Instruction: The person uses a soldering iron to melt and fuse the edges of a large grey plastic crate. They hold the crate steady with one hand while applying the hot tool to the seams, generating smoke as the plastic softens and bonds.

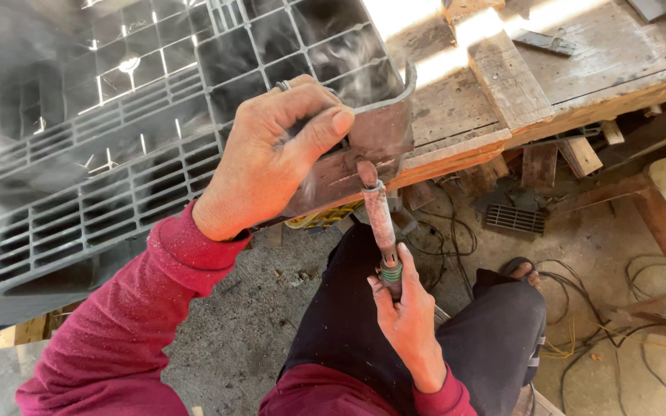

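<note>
Gripping a rusty rod-shaped tool (380, 223) near its green-banded end, the right hand (408, 316) aims its tip at a curved dark plastic piece (375, 137), pinched by the left hand (271, 158) against the grey plastic crate (79, 169) beside the wooden workbench (564, 69).

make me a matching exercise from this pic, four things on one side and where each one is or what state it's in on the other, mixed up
Things:
1. left hand
2. right hand
3. grey plastic pallet
4. wooden block

Places or states:
A. lies on top of the plank workbench
B. grips the lower end of a rusty rod-shaped tool
C. presses a bent metal plate at the bench edge
D. fills the upper left, with smoke drifting over it

Pairs: 1-C, 2-B, 3-D, 4-A
</note>
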